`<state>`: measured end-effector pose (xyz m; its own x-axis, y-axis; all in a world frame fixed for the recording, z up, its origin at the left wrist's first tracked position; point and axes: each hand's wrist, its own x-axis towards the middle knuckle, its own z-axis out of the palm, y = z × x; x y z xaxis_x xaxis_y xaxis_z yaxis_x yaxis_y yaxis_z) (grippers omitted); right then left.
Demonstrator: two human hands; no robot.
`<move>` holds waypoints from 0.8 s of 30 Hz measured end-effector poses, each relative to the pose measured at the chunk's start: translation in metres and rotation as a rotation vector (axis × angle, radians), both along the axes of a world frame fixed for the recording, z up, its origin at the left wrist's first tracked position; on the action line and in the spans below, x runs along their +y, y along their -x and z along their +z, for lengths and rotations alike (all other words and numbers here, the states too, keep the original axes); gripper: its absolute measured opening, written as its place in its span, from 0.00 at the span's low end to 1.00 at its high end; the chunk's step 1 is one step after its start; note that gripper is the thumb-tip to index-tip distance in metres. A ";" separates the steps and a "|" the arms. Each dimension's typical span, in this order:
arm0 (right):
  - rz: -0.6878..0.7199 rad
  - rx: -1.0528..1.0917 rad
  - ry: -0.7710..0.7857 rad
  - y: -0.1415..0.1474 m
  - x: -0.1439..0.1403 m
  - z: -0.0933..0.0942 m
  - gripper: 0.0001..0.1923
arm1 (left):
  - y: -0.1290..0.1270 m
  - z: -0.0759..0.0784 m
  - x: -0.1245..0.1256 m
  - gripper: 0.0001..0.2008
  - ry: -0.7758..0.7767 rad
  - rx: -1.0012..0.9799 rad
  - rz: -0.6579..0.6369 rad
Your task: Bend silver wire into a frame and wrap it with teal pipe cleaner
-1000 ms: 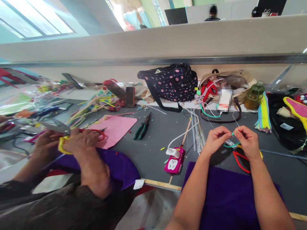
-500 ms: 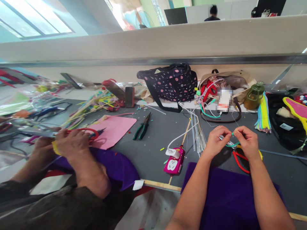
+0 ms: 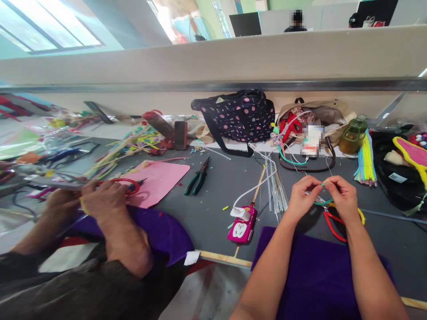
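The left hand (image 3: 304, 195) and the right hand (image 3: 343, 198) meet fingertip to fingertip above the right part of the table (image 3: 213, 195), near its front edge; both pinch one green stem (image 3: 323, 202), the left thumb and forefinger closed on one end, the right ones on the other, where a small green tip shows between the fingers; the stem sags in a shallow curve between the two hands; a thin wire (image 3: 328, 169) runs up from the pinch toward the back edge. Just under the right hand lie red pliers (image 3: 333, 222) on the table top, partly hidden by the wrist; a purple cloth (image 3: 316, 271) hangs over the front edge beneath both forearms. Left of the left hand a bundle of clear rods (image 3: 275, 189) lies pointing toward the back edge; nearer the front edge sits a pink phone (image 3: 242, 226) with a white cable (image 3: 256, 186) plugged in. Toward the middle lie green pliers (image 3: 199, 178) beside a pink sheet (image 3: 160, 180). Along the back edge stand a dotted bag (image 3: 238, 118), a tan bag (image 3: 320, 118) and a green jar (image 3: 353, 133). At the left part of the table another person's hands (image 3: 100, 200) hold red scissors (image 3: 128, 184).
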<state>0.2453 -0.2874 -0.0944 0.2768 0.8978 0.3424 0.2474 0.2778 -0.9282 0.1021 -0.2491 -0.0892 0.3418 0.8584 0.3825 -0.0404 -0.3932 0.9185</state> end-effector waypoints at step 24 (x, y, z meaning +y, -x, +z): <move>-0.059 -0.028 0.031 0.001 -0.002 0.001 0.09 | 0.002 -0.005 0.005 0.05 0.151 -0.051 0.022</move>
